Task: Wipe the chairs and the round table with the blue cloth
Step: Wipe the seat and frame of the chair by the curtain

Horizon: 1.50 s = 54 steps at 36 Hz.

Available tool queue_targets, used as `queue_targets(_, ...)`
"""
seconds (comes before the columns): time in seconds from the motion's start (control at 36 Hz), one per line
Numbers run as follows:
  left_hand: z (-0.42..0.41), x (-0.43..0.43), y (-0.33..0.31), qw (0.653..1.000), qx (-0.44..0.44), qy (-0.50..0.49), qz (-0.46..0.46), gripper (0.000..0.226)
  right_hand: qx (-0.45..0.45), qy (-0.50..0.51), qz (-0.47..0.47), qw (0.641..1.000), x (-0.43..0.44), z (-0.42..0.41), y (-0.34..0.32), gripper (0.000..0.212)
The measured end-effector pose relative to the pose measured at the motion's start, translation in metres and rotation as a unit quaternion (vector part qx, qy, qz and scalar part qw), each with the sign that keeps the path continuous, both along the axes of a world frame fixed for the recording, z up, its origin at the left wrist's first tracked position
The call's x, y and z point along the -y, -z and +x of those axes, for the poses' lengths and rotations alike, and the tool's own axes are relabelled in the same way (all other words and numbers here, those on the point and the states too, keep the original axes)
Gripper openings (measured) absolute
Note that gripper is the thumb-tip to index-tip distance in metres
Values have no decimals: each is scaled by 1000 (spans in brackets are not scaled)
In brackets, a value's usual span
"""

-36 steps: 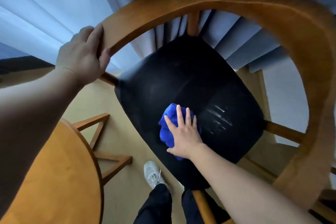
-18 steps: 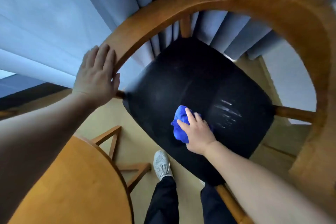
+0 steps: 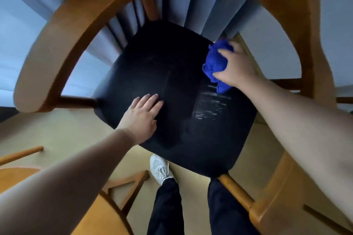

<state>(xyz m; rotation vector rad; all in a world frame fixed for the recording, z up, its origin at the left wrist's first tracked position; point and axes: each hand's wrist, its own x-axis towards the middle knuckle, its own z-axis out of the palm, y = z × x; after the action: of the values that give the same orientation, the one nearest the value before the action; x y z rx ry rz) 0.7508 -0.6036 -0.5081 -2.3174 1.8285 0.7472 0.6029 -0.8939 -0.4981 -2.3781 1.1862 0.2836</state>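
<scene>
The right hand (image 3: 236, 65) gripped the blue cloth (image 3: 215, 63), fingers curled over the bunched fabric and thumb pressed against its near side. The cloth lay at the far right corner of the chair's (image 3: 57, 44) black seat (image 3: 172, 82), close to the wooden arm rail. Most of the wad showed to the left of the fingers, and a fold stuck out below the palm. Pale streaks (image 3: 210, 105) marked the seat just on the near side of the cloth. The left hand (image 3: 142, 114) rested flat on the near left part of the seat, fingers straight and together, holding nothing, well apart from the cloth. An edge of the round table (image 3: 110, 219) showed at the lower left, beside a white shoe (image 3: 159, 168). A grey curtain (image 3: 208, 4) hung behind the chair.
</scene>
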Motion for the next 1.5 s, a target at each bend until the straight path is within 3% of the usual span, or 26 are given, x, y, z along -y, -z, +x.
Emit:
queue_targets(0.19, -18, 0, 19, 998, -28, -35, -53, 66, -43, -25, -23, 999, 23, 24, 19, 68)
queue_targets(0.36, -20, -16, 20, 996, -39, -49, -60, 60, -82, -11, -4, 997, -3, 20, 42, 80)
queue_targets(0.53, -21, -27, 16, 995, -47, -57, -66, 57, -97, -8, -22, 995, -25, 17, 36, 69)
queue_targets(0.72, -23, -35, 15, 995, -48, -49, -66, 54, -110, -20, -19, 994, -64, 0, 32, 73)
queue_targets(1.17, -18, -44, 7, 997, -36, -37, -60, 59, -134, -86, 41, 986, -271, -84, 28, 87)
queue_targets(1.33, -25, -43, 6, 997, -34, -32, -66, 60, -96, -98, 123, 983, -253, -91, 13, 74)
queue_targets(1.42, -26, -36, 8, 996, -40, -38, -74, 59, -27, -60, 84, 994, -228, -86, 8, 76)
queue_targets(1.5, -26, -25, 7, 995, -42, -43, -85, 58, -14, -5, 43, 999, -182, -74, 7, 76)
